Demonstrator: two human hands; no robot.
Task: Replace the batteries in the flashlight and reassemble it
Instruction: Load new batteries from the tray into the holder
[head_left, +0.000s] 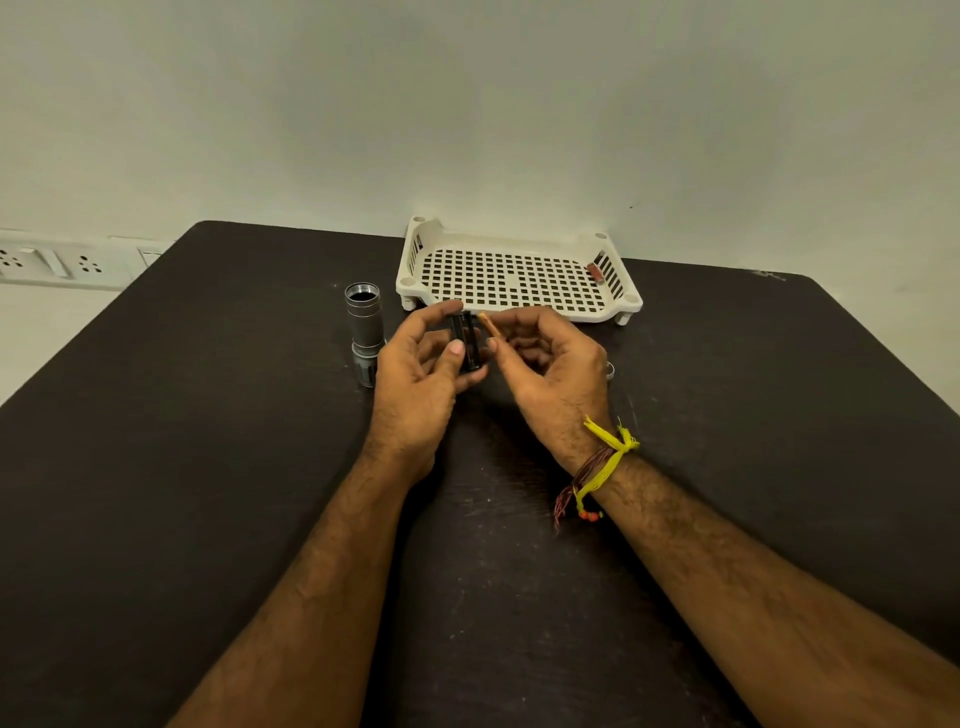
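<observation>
A black battery holder is gripped upright in the left hand, its top under the curled fingers and the thumb pressed on its near side. Just to its right, a copper-coloured battery is pinched between thumb and fingertips of the right hand, tilted with its upper end leaning toward the holder; whether the 2 parts touch cannot be told. The lower end of the battery is hidden in the right fingers, and the holder's contents are too dark to make out.

Both hands are raised slightly above the dark counter, palms turned toward each other, forearms converging from the bottom edge. Yellow and red threads are tied round the right wrist, and a ring is partly seen behind that hand.

The grey flashlight body stands upright on the counter just left of the left hand, its open threaded end up. Beyond the hands sits a white perforated tray, with 1 reddish battery lying against its right wall. Wall sockets are seen at far left.
</observation>
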